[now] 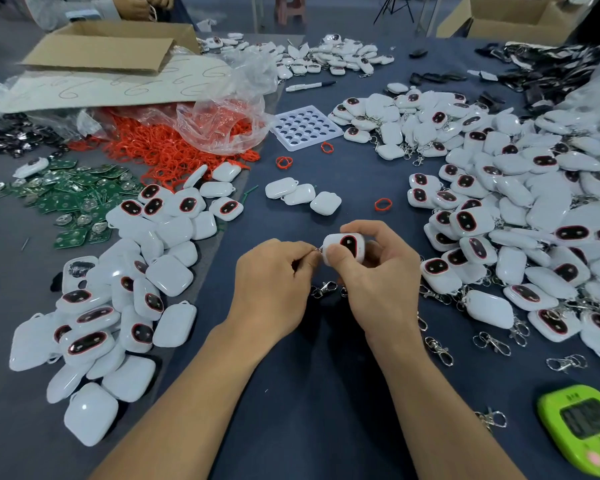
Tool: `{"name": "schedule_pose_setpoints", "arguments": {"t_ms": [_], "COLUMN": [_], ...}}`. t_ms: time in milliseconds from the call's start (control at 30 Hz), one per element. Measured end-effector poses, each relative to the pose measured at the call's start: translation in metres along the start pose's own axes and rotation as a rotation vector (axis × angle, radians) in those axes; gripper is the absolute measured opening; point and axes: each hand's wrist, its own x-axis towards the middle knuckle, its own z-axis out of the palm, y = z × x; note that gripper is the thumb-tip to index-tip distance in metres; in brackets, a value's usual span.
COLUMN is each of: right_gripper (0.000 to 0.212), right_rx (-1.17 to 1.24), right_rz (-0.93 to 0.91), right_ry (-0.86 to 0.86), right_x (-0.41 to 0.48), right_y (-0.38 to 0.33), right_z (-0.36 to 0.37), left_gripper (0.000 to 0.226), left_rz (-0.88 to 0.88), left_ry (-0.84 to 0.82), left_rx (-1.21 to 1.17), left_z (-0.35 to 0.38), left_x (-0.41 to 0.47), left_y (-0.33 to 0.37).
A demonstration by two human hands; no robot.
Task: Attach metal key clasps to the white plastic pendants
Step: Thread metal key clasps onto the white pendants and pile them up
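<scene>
White plastic pendant (346,248): was held just above the bench (309,382) at mid-frame, window side up. Was gripped in the right hand (378,285), thumb across the near face, other fingers curled behind. Sat with long axis roughly along 9 to 3 o'clock and turned its loop corner to 9 o'clock, straight at the left hand (274,282), the nearer one for threading. Met there the left hand's fingers (305,253), pinched on the small ring of a key clasp (316,250), touching or just beside that corner; could not tell whether already hooked through. Judged mid-attachment, with the ring to go in from 9 o'clock. Showed a further clasp (324,288) at 6 o'clock of the pendant, between the hands; hanging or lying, could not tell. Had spare clasps (438,349) loose at 4 o'clock.
</scene>
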Motion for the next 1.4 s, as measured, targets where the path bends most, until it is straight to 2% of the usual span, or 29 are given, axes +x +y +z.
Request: {"name": "schedule_pose_setpoints", "arguments": {"t_ms": [133, 367, 467, 567, 700, 833, 933, 1000, 1067, 1167, 1267, 1400], "right_gripper": [0.016, 0.014, 0.016, 0.015, 0.015, 0.010, 0.013, 0.016, 0.020, 0.021, 0.017, 0.019], "right_rx": [0.129, 0.287, 0.362, 0.461, 0.484, 0.431, 0.320, 0.110, -0.064, -0.108, 0.026, 0.216], "right_rz": [0.038, 0.129, 0.169, 0.231, 0.262, 0.220, 0.146, 0.011, -0.104, -0.130, 0.010, 0.131], "right_ry": [-0.025, -0.101, -0.122, -0.149, -0.165, -0.155, -0.075, -0.027, -0.030, -0.056, -0.028, -0.006], "right_x": [0.000, 0.003, 0.005, 0.007, 0.008, 0.006, 0.004, 0.001, -0.003, -0.005, 0.001, 0.005], "right_y": [-0.004, -0.009, -0.010, -0.011, -0.009, -0.009, -0.008, -0.004, 0.000, 0.000, -0.002, -0.008], "right_z": [-0.001, -0.005, -0.006, -0.007, -0.007, -0.005, -0.002, -0.001, 0.001, 0.002, 0.002, -0.002], "left_gripper": [0.031, 0.030, 0.020, 0.020, 0.026, 0.024, 0.029, 0.031, 0.031, 0.030, 0.030, 0.029], "left_rz": [0.084, 0.118, 0.017, -0.109, -0.116, -0.164, -0.125, -0.056, 0.005, 0.106, 0.086, -0.016], "left_ry": [-0.011, -0.027, -0.042, -0.150, -0.260, -0.221, -0.170, -0.175, -0.172, -0.156, -0.102, -0.111], "left_rx": [0.108, 0.090, -0.124, -0.407, -0.530, -0.628, -0.422, -0.166, -0.009, 0.149, 0.157, -0.091], "left_z": [0.000, 0.001, 0.002, 0.001, -0.002, -0.004, -0.003, 0.001, 0.003, 0.005, 0.006, 0.007], "left_x": [0.000, -0.001, 0.000, 0.006, 0.010, 0.008, 0.006, 0.003, -0.002, -0.006, -0.005, 0.000], "left_y": [-0.002, -0.005, -0.005, -0.005, -0.006, -0.006, -0.008, -0.008, -0.007, -0.004, -0.003, -0.003]}}
